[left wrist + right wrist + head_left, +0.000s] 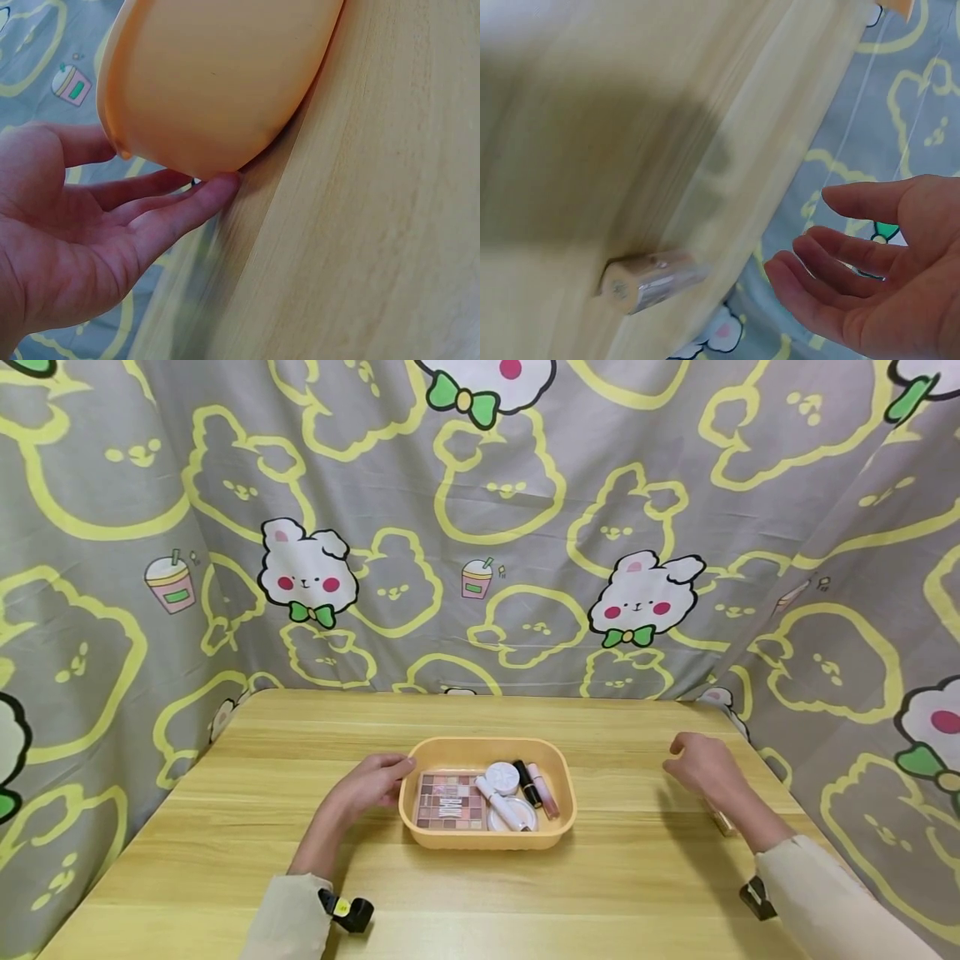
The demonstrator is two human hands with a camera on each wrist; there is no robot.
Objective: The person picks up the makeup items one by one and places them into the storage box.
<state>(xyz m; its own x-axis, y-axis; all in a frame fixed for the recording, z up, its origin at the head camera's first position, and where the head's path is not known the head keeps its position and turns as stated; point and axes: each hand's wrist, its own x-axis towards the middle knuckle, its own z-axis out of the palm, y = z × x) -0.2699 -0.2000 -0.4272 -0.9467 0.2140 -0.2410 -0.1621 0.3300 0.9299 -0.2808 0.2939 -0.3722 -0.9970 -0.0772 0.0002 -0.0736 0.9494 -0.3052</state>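
My left hand (369, 787) grips the left end of an orange plastic basket (487, 841). In the left wrist view its thumb is at the rim and the fingers reach against the lower wall of the basket (217, 82). Inside the basket lie an eyeshadow palette (431, 814), a round white compact (502, 778), a white tube (498, 802) across a second round case (528, 812), a black tube (527, 783) and a pink lip gloss tube (545, 793). My right hand (705, 770) hovers over the table's right side with loosely bent fingers, holding nothing. Near it lies a small shiny cylinder (649, 283) with a peach-coloured end.
The wood-grain table (315, 727) runs back to a grey curtain (405, 493) printed with rabbits and yellow outlines, which encloses the back and both sides. Black wrist cameras sit on both sleeves, the left camera (356, 912) near the table's front.
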